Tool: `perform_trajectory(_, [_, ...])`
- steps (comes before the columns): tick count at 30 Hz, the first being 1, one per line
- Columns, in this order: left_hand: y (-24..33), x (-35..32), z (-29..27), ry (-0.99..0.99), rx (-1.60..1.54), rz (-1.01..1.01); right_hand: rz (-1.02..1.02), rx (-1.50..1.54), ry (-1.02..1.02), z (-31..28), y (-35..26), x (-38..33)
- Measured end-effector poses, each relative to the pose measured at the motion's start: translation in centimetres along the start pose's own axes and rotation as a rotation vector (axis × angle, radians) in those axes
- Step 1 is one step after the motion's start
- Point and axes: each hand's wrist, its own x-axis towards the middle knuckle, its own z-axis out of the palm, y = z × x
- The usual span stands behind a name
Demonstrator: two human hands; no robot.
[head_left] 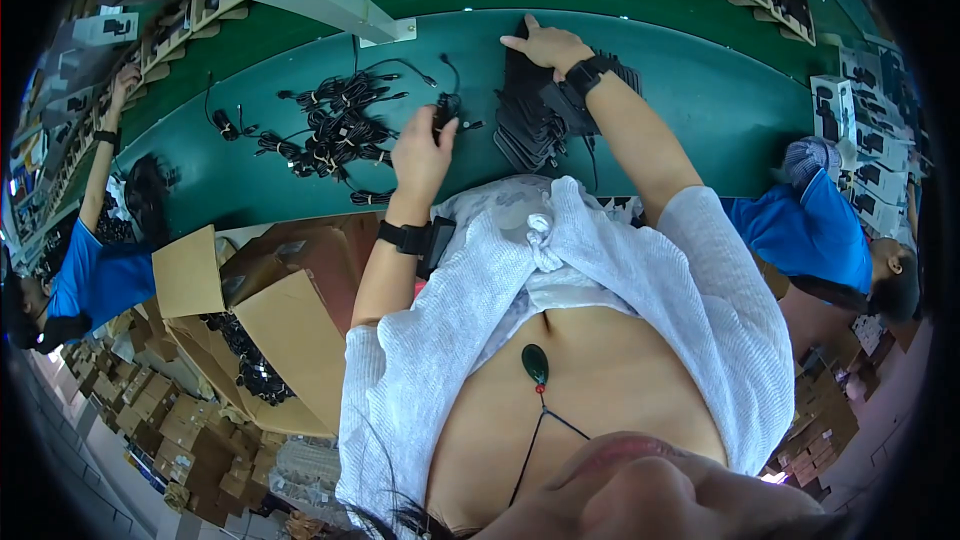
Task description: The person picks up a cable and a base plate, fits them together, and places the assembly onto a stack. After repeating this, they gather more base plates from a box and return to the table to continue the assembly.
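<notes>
My left hand [420, 152] is closed around a small black bundled cable [445, 116], held just above the green belt [700, 90]. To its left on the belt lies a loose pile of black bundled cables [335, 128]. My right hand [548, 44] rests fingers spread on the far end of a stack of flat black packs [525, 120], which stands between my two arms. Each wrist carries a black band with a device.
An open cardboard box [285, 325] holding black cables stands at my left side. A person in a blue shirt [95, 280] works at the left, another in blue [810, 230] at the right. White product boxes [860, 140] are stacked at the right.
</notes>
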Motion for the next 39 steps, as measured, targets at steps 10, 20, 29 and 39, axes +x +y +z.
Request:
perform_trajectory(10, [-3.9,-0.6,4.4,-0.195,0.153,0.134,0.168,0.067,-0.039,-0.9,-2.3,3.0])
perform_trajectory(20, [-3.8,-0.8,2.5,-0.243,-0.087,-0.079,-0.065,0.495,-0.109,-4.7,3.5,-1.9])
perform_trajectory(29, [-2.2,1.5,3.2,-0.268,-0.172,-0.066,-0.361,0.255,0.385,-4.7,6.0,-5.9])
perform_trajectory(39, [-1.7,1.9,2.5,-0.181,-0.171,-0.045,-0.251,0.069,0.907,-14.3,12.5,-4.2])
